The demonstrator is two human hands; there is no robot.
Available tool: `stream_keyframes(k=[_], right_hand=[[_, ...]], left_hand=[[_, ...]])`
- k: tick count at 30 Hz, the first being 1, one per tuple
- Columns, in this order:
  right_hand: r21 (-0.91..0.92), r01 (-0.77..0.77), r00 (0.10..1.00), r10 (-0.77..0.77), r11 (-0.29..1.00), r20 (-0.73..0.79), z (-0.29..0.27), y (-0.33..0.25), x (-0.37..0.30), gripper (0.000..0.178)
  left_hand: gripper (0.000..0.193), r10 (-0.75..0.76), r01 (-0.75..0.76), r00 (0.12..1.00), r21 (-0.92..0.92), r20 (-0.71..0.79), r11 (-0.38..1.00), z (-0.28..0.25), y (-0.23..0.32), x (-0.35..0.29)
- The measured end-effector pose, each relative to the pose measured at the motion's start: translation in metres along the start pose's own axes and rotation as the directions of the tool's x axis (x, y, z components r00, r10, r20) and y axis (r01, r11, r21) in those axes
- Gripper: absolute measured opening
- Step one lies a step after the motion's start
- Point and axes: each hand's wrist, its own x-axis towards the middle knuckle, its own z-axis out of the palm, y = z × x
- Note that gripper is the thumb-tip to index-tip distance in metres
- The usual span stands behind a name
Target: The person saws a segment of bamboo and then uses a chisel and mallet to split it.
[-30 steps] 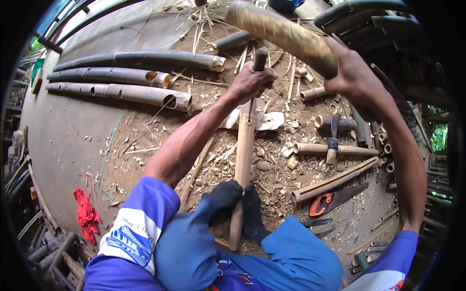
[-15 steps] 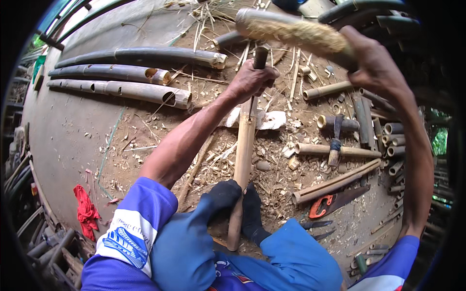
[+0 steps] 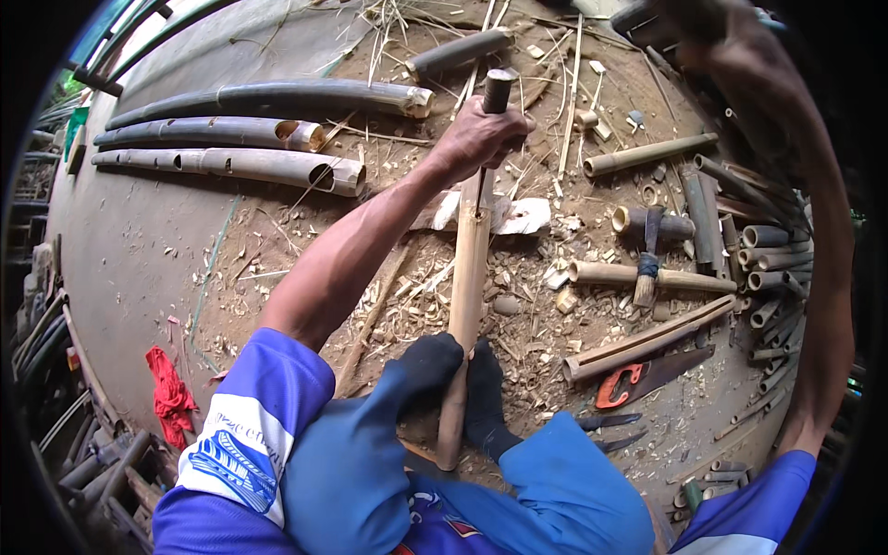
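Note:
My left hand (image 3: 481, 139) is closed around the dark handle of a chisel (image 3: 499, 91), held upright. The chisel's thin blade goes down to a slot near the far end of a pale bamboo pole (image 3: 466, 296). That end of the pole rests over a whitish wood block (image 3: 525, 216). Its near end lies between my feet in dark socks (image 3: 485, 398). High at the upper right, my right hand (image 3: 735, 57) grips a thick club-like wooden mallet (image 3: 689, 17), dark and partly cut off by the picture's rim.
Long bamboo tubes with cut holes (image 3: 227, 166) lie at the left. To the right are a hafted blade tool (image 3: 647, 264), an orange-handled saw (image 3: 657, 375), knives (image 3: 609, 422), a split bamboo length (image 3: 647, 339) and stacked bamboo pieces (image 3: 772, 259). Chips surround the pole. A red cloth (image 3: 168, 398) lies left.
My right hand has swung the mallet up and to the right, away from above the chisel, toward the picture's rim. My left hand still holds the chisel in about the same place.

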Motion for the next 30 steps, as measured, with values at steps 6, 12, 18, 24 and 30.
stream_keyframes(k=[6,12,18,24,30], right_hand=[[0.023,0.011,0.996,-0.012,1.000,0.083,0.034,0.024,-0.017,0.064],[0.043,-0.049,0.979,0.040,0.998,0.202,0.052,0.019,-0.040,0.062],[0.447,-0.170,0.970,0.228,0.878,-0.079,0.024,0.002,-0.082,0.061],[0.973,-0.066,0.884,0.465,0.221,-0.046,0.114,-0.028,-0.142,0.075],[0.989,-0.113,0.740,0.657,-0.090,0.144,0.141,-0.040,-0.199,0.075]], left_hand=[[0.027,-0.047,0.048,0.996,0.012,-0.072,0.999,-0.003,0.001,-0.006],[0.018,0.001,0.009,0.996,0.114,-0.087,0.993,-0.005,-0.001,-0.008],[0.037,0.043,-0.039,0.993,0.043,-0.108,0.998,-0.001,0.015,-0.016],[0.040,0.124,-0.094,0.974,0.161,-0.190,0.983,-0.012,0.017,-0.036],[0.022,0.484,-0.529,0.842,0.533,0.236,0.661,0.073,0.014,-0.116]])
